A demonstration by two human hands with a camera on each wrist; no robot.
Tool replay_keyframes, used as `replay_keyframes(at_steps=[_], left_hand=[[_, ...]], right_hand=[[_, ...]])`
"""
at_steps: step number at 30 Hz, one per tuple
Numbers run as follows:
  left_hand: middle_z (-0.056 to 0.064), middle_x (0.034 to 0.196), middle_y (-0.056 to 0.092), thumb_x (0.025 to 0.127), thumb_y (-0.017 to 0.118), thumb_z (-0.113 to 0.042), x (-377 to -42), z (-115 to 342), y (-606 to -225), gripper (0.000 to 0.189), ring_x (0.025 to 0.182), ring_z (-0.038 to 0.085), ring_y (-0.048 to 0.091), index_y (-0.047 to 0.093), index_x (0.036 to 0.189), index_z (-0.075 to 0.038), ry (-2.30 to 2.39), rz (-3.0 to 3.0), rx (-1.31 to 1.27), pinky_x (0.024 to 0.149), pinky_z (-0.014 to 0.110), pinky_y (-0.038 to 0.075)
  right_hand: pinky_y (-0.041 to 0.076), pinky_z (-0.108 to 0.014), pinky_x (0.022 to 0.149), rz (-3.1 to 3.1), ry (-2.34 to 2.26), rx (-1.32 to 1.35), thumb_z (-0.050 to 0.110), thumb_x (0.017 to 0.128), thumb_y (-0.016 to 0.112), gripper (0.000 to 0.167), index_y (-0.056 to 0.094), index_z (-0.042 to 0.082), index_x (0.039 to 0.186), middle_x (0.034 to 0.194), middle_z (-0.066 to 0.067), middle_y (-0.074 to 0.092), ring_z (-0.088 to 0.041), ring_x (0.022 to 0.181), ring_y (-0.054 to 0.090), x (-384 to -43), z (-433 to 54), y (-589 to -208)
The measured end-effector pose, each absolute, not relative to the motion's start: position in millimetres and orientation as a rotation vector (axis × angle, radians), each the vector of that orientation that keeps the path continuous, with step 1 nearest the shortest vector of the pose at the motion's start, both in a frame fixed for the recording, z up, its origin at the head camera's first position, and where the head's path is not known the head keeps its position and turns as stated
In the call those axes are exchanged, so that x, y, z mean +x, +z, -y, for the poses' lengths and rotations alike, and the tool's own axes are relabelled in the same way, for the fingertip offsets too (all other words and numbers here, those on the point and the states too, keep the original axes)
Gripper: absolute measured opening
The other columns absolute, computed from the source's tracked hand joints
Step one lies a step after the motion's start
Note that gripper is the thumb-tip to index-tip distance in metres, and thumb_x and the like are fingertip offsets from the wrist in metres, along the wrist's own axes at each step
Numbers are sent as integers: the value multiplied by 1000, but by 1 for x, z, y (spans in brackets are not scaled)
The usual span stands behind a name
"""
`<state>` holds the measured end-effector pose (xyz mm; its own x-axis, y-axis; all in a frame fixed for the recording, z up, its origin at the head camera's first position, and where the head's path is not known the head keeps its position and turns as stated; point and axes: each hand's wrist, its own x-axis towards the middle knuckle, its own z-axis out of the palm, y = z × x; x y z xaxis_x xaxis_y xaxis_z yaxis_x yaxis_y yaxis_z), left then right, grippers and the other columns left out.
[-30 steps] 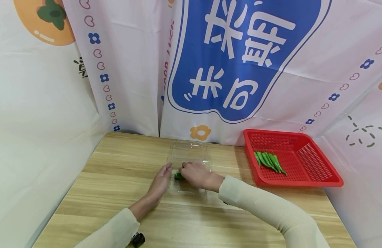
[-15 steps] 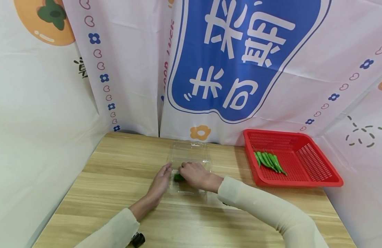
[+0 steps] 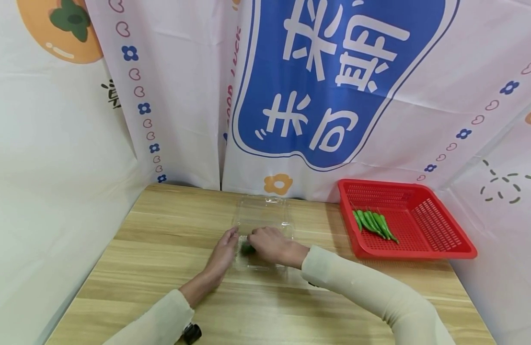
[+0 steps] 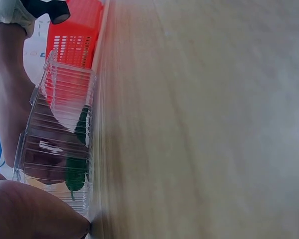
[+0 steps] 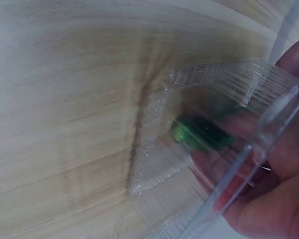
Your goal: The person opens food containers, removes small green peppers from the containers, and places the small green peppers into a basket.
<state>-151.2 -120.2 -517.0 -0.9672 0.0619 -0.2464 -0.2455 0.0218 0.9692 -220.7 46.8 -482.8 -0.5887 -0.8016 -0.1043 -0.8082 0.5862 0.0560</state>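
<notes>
A clear plastic clamshell box (image 3: 262,211) lies with its lid folded back on the wooden table. My right hand (image 3: 270,244) reaches down into its near half, fingers curled on a green pepper (image 3: 247,248). Through the ribbed wall in the left wrist view, the pepper (image 4: 75,174) shows dark green with a thin stem pointing down. The right wrist view has the pepper (image 5: 202,133) at my fingertips, low in the box and blurred. My left hand (image 3: 221,257) rests against the box's left side, fingers fairly straight.
At the right back stands a red plastic basket (image 3: 421,254), several green chili peppers (image 3: 373,224) lying in its left part. A printed cloth (image 3: 188,120) hangs behind the wooden table (image 3: 162,239). A black wrist device (image 3: 191,333) sits at the left sleeve.
The right hand shifts very slightly within the box, and the pepper under its fingers moves a little and looks blurred. The left hand, box and basket stay put.
</notes>
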Motion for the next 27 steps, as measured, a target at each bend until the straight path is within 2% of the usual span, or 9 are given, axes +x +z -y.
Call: replay_keyframes(at_steps=[5,15,22,27], left_hand=[[22,175,17,117,32,-30,-152,120,-517,56,160,45,15,23,168,-8,2036,-2088,-194,128,65,20],[23,175,14,117,32,-31,-150,121,-516,57,160,47,12,22,168,-8,2037,-2079,-178,128,67,16],[22,175,14,117,32,-31,-149,121,-515,57,161,46,11,21,168,-9,2038,-2081,-165,129,66,15],[22,175,14,117,32,-32,-149,121,-515,57,161,46,11,21,168,-10,2034,-2081,-165,128,67,14]], right_hand=[[62,-35,64,-2738,124,-1384,12,100,72,11,74,15,89,91,-2,74,-17,75,69,-221,-48,-483],[61,-34,59,-2727,80,-1350,9,100,70,8,73,11,93,83,-3,74,-14,66,65,-221,-53,-474],[61,-35,61,-2759,107,-1374,5,94,74,6,71,11,93,81,-2,72,-18,70,69,-221,-58,-470],[61,-32,61,-2763,97,-1409,5,94,75,6,73,10,92,79,-1,72,-16,69,68,-220,-62,-465]])
